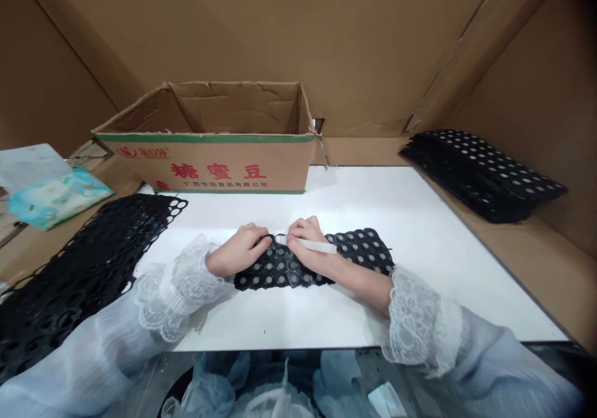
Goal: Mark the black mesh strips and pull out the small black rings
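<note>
A black sheet (359,247) patterned with rows of pale round spots lies flat on the white board in front of me. My left hand (242,249) grips its far left edge, thumb and fingers closed on it. In my right hand (308,244) is a white pen-like tool (321,246), held like a pencil with its tip at the sheet's far edge beside my left thumb. The fine tip is hidden by my fingers. My right wrist crosses over the middle of the sheet.
An open cardboard box (224,163) stands behind the board (443,269). At left lie black perforated sheets (79,269) and a tissue pack (60,200). A stack of black spotted sheets (485,175) rests at the right. Cardboard walls (364,45) surround the workspace.
</note>
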`<control>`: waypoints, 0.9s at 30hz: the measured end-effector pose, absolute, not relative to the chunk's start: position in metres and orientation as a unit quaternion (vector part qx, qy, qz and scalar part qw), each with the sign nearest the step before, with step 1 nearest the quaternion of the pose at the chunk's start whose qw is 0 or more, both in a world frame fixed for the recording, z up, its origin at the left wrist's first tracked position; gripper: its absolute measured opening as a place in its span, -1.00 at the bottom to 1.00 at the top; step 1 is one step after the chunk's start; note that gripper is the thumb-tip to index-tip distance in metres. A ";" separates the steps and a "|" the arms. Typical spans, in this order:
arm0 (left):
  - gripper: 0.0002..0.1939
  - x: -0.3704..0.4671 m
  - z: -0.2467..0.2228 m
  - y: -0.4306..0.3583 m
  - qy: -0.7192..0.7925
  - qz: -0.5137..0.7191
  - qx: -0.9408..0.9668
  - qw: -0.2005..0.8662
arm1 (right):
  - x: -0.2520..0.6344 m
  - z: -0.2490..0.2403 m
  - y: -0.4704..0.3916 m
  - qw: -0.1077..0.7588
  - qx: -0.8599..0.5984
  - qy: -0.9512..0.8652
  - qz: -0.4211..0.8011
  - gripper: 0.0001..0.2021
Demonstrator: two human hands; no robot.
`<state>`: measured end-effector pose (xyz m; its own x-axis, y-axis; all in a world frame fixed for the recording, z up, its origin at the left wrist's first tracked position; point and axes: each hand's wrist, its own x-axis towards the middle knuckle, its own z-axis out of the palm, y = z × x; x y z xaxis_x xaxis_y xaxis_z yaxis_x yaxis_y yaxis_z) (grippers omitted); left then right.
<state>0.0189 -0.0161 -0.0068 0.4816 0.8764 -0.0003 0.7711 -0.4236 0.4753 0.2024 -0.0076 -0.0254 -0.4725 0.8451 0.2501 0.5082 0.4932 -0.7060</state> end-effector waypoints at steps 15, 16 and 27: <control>-0.77 0.017 -0.013 -0.020 0.416 0.177 0.890 0.065 | 0.200 -0.016 -0.016 0.243 -0.408 -0.865 0.158 -0.77; -0.78 0.017 -0.012 -0.021 0.403 0.177 0.897 0.041 | 0.198 -0.016 -0.017 0.238 -0.410 -0.869 0.140 -0.79; -0.76 0.004 -0.016 -0.005 0.472 0.179 0.862 0.055 | 0.206 -0.028 0.001 0.279 -0.341 -0.893 0.096 -0.73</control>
<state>0.0037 -0.0053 -0.0163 0.4903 0.8330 0.2562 0.7941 -0.5482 0.2626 0.2059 0.0012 -0.0279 -0.6121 0.6621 0.4324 0.5546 0.7492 -0.3621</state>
